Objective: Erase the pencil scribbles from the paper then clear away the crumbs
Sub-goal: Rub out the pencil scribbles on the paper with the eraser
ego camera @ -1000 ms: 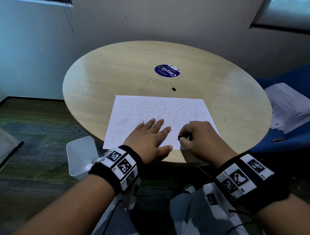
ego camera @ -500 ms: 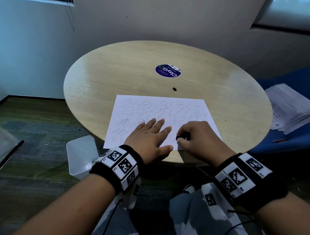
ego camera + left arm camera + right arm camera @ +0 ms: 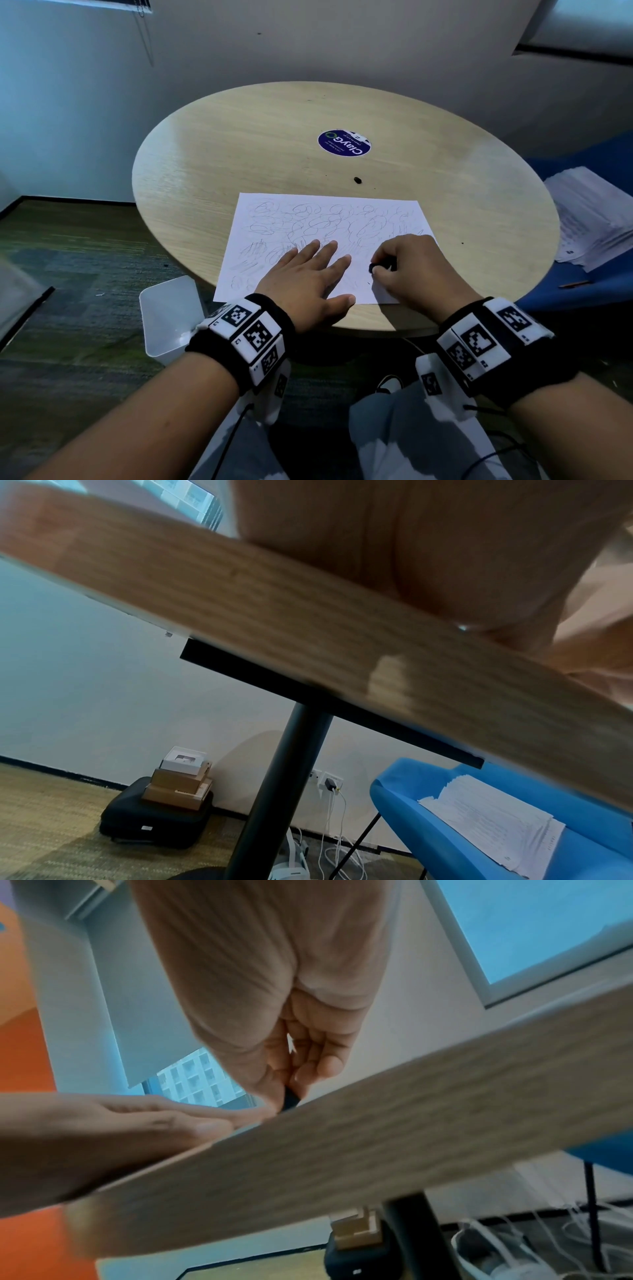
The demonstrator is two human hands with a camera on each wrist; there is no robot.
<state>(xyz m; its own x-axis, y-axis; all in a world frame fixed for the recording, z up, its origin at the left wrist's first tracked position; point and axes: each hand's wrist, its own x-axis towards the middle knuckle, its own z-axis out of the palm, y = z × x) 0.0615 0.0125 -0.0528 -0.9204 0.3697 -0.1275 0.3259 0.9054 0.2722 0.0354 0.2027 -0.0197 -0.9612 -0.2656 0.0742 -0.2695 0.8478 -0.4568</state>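
On one round table, one scribbled paper, two hands, one eraser

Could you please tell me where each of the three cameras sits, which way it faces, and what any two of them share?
Head: above, looking forward and down at the round wooden table and scribbled white paper; left hand lies flat, right hand pinches a small black eraser.
Left wrist: below the table's edge, looking along the palm towards a blue chair.
Right wrist: at the table's edge, looking up at the grip on the eraser.
Shared: both wrist views show the black table post.
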